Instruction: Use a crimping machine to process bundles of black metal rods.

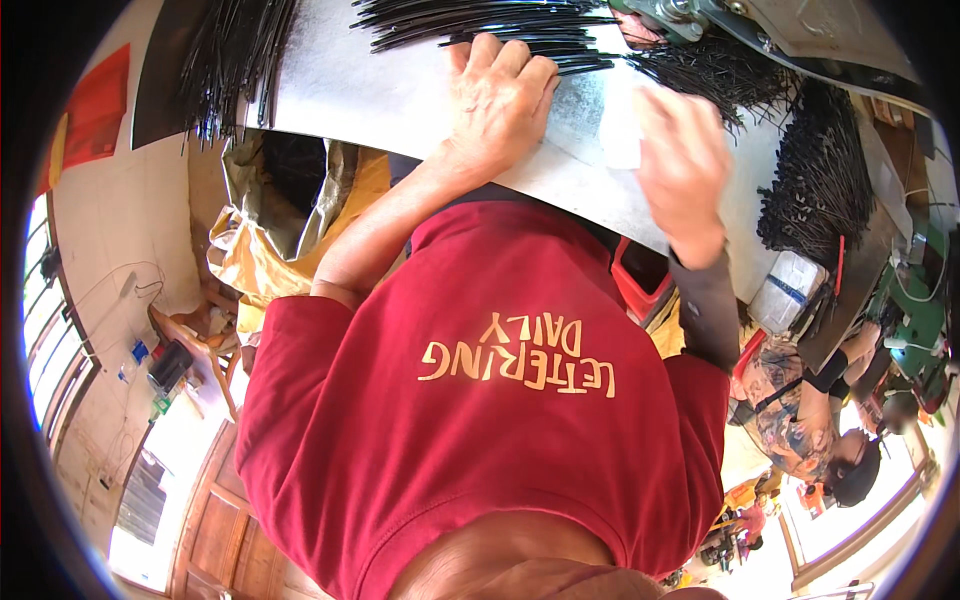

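Long thin black strips point(490, 30), like cable ties or wires, lie in a bundle across the pale metal worktop point(350, 90). At the bundle's near edge, my left hand point(500, 100) is closed with its fingers curled over the strips; its fingertips are partly hidden. My right hand point(685, 165), smeared by motion, is over the worktop to the right. Beside its thumb is a bright white patch point(620, 130), too blurred to tell whether it is held. Just beyond that hand sits a tangled heap of black strips point(715, 75), under part of a machine point(820, 40).
More black strips point(240, 65) hang over the worktop's left edge. A dense black pile point(815, 170) lies at the right, near a white box with a blue band point(788, 290). An open sack point(265, 235) stands below left. Another person point(800, 410) is at the right.
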A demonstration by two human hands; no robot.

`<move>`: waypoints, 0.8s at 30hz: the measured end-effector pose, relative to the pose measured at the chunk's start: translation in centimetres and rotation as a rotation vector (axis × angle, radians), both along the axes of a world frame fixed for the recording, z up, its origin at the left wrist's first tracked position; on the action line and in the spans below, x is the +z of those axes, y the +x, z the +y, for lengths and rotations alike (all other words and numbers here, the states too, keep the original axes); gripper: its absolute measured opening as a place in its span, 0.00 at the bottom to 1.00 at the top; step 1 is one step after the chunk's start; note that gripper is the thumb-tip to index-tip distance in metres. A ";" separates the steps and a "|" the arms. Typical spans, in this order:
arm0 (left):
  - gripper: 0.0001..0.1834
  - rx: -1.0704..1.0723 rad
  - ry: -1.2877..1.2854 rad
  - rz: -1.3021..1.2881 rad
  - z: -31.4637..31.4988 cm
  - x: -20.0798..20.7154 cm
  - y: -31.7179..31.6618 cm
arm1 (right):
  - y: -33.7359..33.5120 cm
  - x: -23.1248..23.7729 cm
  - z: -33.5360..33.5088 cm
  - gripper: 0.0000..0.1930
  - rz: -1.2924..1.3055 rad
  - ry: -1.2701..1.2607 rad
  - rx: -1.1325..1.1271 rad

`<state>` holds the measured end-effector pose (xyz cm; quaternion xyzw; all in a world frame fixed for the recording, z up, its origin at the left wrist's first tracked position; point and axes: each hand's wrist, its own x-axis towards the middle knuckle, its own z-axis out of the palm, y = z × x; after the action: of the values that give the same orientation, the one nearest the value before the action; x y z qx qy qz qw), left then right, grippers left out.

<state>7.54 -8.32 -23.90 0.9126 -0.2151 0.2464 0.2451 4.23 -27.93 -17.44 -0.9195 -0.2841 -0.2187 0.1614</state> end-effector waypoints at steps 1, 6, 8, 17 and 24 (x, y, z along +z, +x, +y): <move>0.06 -0.007 -0.008 0.002 -0.2 0.0 0.0 | 0.1 -1.7 1.1 0.13 0.095 -0.107 -0.024; 0.06 -0.013 -0.041 -0.002 -0.1 -0.1 0.0 | -0.3 -1.5 -1.6 0.15 0.299 0.127 0.014; 0.06 -0.008 -0.042 0.009 0.2 -0.2 -0.1 | -1.3 0.3 -3.0 0.17 0.314 0.321 -0.207; 0.03 -0.002 0.063 0.093 0.5 1.6 -0.2 | -4.9 -1.2 -1.4 0.16 0.368 0.276 -0.299; 0.04 -0.078 -0.221 0.264 3.0 7.1 1.0 | -4.3 -5.5 12.3 0.10 0.430 0.352 0.495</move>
<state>8.57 -5.29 -16.81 0.8956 -0.1881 0.1366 0.3793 -0.08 -15.64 -22.99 -0.8060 -0.4158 -0.0205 0.4208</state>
